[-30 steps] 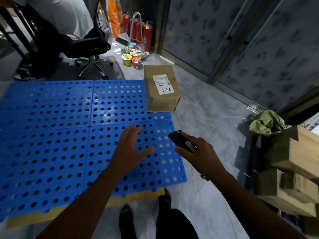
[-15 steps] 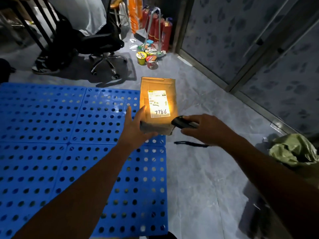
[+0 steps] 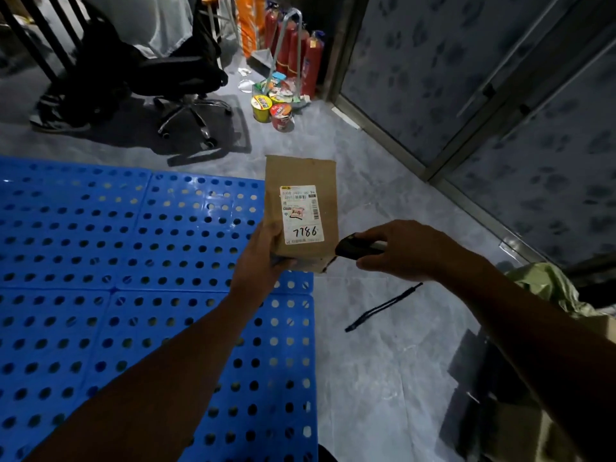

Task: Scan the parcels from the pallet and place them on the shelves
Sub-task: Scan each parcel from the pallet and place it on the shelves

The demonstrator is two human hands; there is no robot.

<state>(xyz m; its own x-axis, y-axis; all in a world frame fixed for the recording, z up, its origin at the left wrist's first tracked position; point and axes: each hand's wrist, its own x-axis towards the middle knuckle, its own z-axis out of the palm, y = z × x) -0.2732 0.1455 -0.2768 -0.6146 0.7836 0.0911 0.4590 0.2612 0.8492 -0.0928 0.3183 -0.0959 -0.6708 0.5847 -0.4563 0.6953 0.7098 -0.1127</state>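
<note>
A brown cardboard parcel [image 3: 305,175] with a white label marked 7786 stands at the right edge of the blue perforated pallet [image 3: 133,261]. My left hand [image 3: 263,258] grips its lower left corner, thumb across the front. My right hand [image 3: 400,250] holds a black handheld scanner [image 3: 353,249] just to the right of the parcel's lower edge, its nose pointed at the parcel. The scanner's strap [image 3: 383,306] hangs down over the grey floor.
A black office chair [image 3: 180,78] and a seated person's legs are behind the pallet. Red fire extinguishers [image 3: 296,51] and instant-noodle cups [image 3: 271,110] stand by the patterned wall. Cardboard boxes [image 3: 520,425] and a green bag [image 3: 546,288] lie at the lower right.
My left hand reached forward and took hold of the parcel's corner. The scanner lit the label half a second ago; that light is off now. The view has moved closer.
</note>
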